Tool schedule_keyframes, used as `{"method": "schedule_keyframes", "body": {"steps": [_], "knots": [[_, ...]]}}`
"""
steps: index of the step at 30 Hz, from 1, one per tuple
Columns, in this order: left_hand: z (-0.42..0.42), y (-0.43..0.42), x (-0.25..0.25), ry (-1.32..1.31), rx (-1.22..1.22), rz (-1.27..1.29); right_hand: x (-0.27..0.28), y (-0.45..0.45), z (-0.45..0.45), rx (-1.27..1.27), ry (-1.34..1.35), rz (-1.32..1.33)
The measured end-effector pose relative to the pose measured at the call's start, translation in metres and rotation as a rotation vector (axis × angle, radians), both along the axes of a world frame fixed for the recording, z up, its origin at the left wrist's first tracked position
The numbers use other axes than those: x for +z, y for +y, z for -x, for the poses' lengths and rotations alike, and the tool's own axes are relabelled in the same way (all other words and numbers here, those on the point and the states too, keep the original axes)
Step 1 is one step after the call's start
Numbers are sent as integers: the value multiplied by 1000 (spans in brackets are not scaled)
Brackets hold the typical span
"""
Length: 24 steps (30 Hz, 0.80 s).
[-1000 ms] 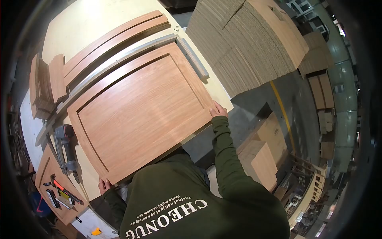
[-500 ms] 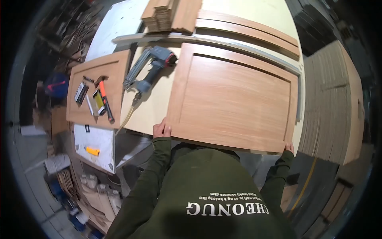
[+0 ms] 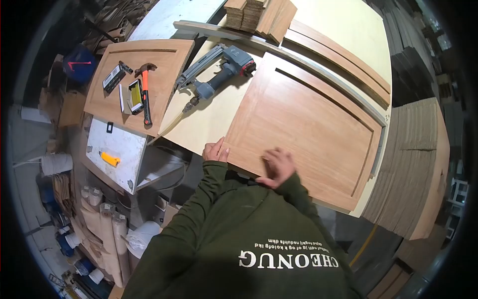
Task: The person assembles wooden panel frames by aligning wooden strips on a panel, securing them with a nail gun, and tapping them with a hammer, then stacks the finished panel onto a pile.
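A wooden cabinet door (image 3: 308,129) with a raised frame lies flat on the bench before me. At its near left corner, my left hand (image 3: 216,150) is closed around the edge. My right hand (image 3: 279,167) is over the near part of the door, somewhat blurred, its thumb and fingers apart and nothing held; whether it touches the wood I cannot tell. Left of the door rests a nail gun (image 3: 221,72), its hose running toward the bench's front edge.
A second cabinet door (image 3: 167,62) at left carries a hammer (image 3: 145,92) and small boxes of fasteners (image 3: 135,97). A yellow utility knife (image 3: 109,159) lies on a white board. Wooden strips (image 3: 343,62) and stacked wood pieces (image 3: 259,17) are behind. Stacked sheets (image 3: 408,164) stand at right.
My right hand has left the door's near right corner and moved left along the near side. The left hand stays at its corner. The view has turned and shifted.
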<state>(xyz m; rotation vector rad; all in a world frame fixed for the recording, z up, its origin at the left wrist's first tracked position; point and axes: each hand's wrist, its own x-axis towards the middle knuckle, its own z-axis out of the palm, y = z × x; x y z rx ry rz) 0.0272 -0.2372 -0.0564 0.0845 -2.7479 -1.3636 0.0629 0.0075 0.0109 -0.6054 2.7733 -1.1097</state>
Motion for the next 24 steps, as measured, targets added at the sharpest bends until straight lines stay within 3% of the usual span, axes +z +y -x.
{"method": "schedule_keyframes", "body": {"steps": [1,17,24], "knots": [[0,0,1,-19,2,-15,14,-23,7,1,35,-129],[2,1,8,-117,84,-195,-2,-36,24,58,-19,-126],[5,0,20,-153,59,-161,4,-37,25,41,-16,-113]]}}
